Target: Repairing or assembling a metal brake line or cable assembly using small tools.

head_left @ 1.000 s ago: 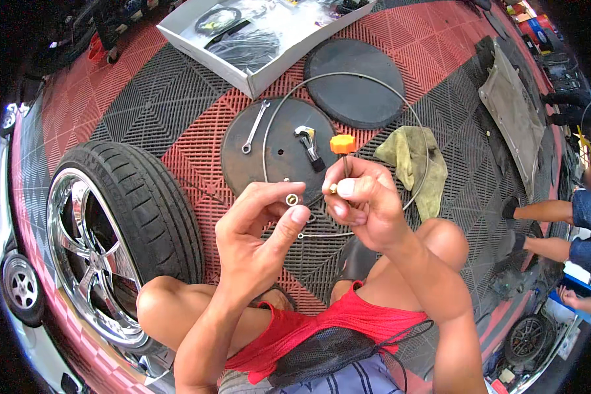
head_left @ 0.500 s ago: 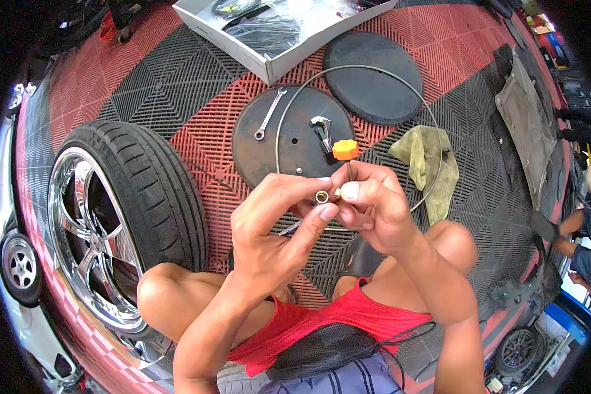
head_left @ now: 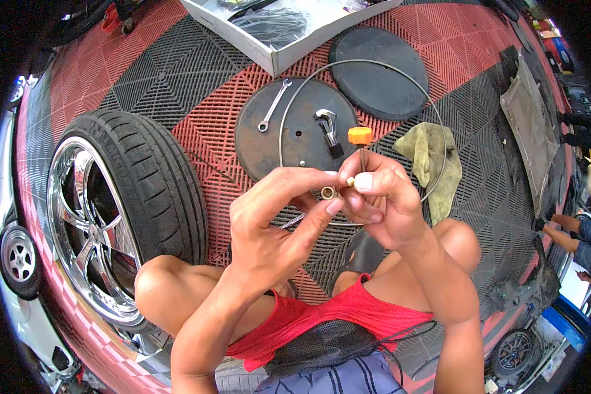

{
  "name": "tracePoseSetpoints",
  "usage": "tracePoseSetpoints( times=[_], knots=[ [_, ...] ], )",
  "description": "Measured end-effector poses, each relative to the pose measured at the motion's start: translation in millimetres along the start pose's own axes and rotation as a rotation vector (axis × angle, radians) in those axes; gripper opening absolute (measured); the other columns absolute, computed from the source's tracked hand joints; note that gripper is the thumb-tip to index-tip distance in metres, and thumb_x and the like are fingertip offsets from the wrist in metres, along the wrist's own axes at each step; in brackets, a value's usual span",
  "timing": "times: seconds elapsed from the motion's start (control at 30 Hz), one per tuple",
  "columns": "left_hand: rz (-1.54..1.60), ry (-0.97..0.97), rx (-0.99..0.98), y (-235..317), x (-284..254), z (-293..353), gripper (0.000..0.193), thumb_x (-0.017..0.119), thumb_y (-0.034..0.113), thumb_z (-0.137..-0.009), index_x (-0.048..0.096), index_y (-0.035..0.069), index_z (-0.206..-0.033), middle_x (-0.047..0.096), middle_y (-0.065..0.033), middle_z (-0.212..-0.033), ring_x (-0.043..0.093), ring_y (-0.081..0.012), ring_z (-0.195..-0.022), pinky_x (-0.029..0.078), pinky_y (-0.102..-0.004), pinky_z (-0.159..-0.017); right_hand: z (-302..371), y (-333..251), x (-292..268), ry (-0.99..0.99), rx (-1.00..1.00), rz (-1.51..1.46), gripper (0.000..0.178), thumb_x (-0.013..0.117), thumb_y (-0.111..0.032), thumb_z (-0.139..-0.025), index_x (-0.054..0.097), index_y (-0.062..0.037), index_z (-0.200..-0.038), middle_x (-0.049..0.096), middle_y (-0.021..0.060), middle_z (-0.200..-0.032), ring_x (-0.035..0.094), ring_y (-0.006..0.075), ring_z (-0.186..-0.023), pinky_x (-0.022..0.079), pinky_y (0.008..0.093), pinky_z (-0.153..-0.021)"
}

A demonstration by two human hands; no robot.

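Note:
My left hand (head_left: 269, 217) pinches a small ring-shaped brass fitting (head_left: 327, 192) between thumb and fingertips, its open end facing up. Close beside it, my right hand (head_left: 391, 197) grips a smaller brass piece (head_left: 350, 182) between thumb and forefinger. A thin stem topped by an orange plastic cap (head_left: 360, 135) rises from the right fingers; where it ends below is hidden. A thin grey line (head_left: 374, 62) loops out over the floor and back toward both hands. Fingers cover how its ends meet the fittings.
A combination wrench (head_left: 274, 105) and a small tubing cutter (head_left: 328, 133) lie on a round dark plate (head_left: 256, 141). Another black disc (head_left: 381, 79), a yellowish glove (head_left: 448, 172) and a white box (head_left: 272, 59) sit beyond. A chrome-wheeled tire (head_left: 167, 190) stands at left.
Both hands have shifted slightly right in the picture, and the right one has drawn a little away from the left. More of the small brass piece shows. The view has tilted slightly.

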State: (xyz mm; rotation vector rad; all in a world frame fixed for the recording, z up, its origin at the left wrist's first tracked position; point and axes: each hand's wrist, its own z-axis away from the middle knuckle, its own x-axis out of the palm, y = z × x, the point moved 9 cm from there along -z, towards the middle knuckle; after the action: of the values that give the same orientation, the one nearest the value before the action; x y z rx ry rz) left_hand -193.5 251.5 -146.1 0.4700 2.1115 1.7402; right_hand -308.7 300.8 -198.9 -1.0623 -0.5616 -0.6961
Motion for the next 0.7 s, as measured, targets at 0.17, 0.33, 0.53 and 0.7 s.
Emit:
tracePoseSetpoints(
  times=[0.17,0.33,0.53,0.7],
  knots=[
    [-0.076,-0.023,0.098,10,0,-2,0.026,0.073,-0.002,-0.073,0.066,0.001,-0.098,0.066,-0.0115,-0.088,0.063,-0.0145,-0.067,0.051,-0.0243,-0.057,3,-1,3,-0.003,0.019,0.026,0.018,0.058,-0.014,-0.081,0.058,-0.0001,-0.092,0.056,0.0036,-0.063,0.034,0.0027,-0.041,0.026,0.0178,-0.039],
    [-0.01,-0.059,-0.05,-1,0,2,0.025,0.07,0.002,-0.079,0.064,0.0,-0.103,0.067,-0.0114,-0.092,0.063,-0.0137,-0.073,0.052,-0.0254,-0.063,4,1,3,-0.008,0.014,0.037,0.018,0.058,-0.014,-0.081,0.058,0.0003,-0.092,0.056,0.0038,-0.064,0.034,0.0026,-0.041,0.027,0.0176,-0.039],
    [0.492,-0.073,-0.5,-22,7,9,0.039,0.065,0.015,-0.088,0.053,-0.003,-0.119,0.067,-0.0124,-0.103,0.062,-0.0124,-0.079,0.053,-0.0258,-0.07,5,-6,2,0.015,-0.026,0.019,0.018,0.058,-0.013,-0.081,0.058,0.0012,-0.091,0.057,0.0055,-0.065,0.033,0.003,-0.041,0.027,0.0178,-0.039],
    [0.542,-0.072,-0.555,-28,10,10,0.039,0.065,0.016,-0.087,0.053,-0.003,-0.119,0.066,-0.0119,-0.102,0.062,-0.0127,-0.077,0.053,-0.0257,-0.069,5,-6,-1,0.016,-0.036,0.016,0.018,0.059,-0.013,-0.081,0.057,0.0018,-0.091,0.055,0.0051,-0.065,0.033,0.0032,-0.042,0.027,0.0178,-0.039]
  ],
)
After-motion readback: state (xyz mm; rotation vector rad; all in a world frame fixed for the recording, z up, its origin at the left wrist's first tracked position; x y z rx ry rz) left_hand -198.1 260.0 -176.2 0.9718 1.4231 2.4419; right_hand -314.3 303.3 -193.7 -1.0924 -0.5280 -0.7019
